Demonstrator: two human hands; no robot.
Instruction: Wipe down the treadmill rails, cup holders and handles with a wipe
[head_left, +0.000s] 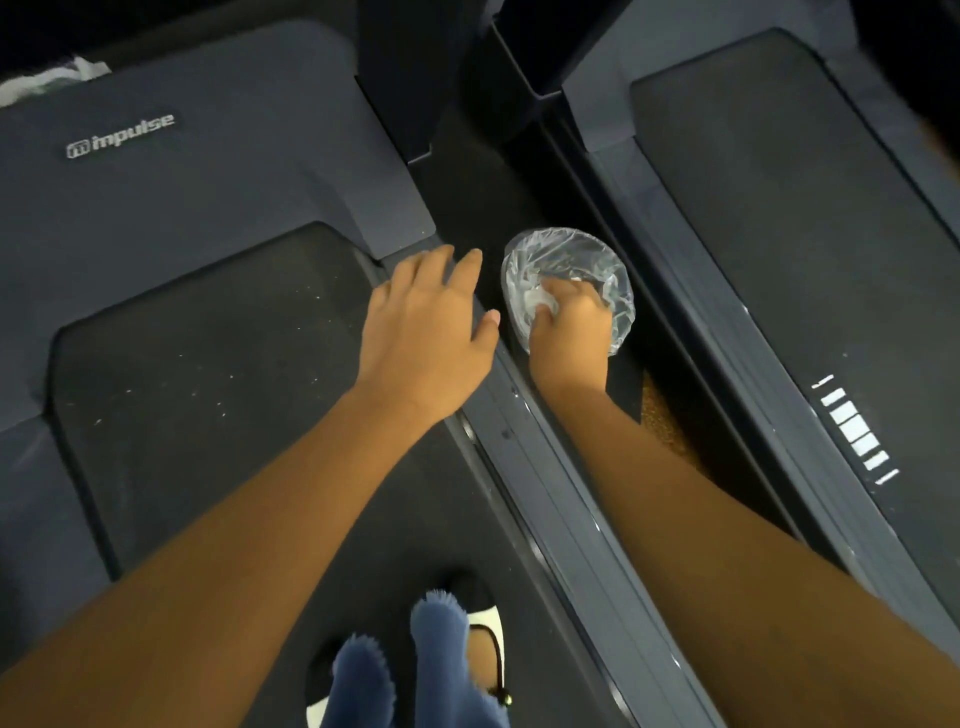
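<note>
My left grip was open over the treadmill rail; my right grip clutched a white wipe inside the plastic-lined bin.

Gym: two treadmills side by side, "impulse" logo.

two treadmills, two hands, one bin, one wipe
</note>
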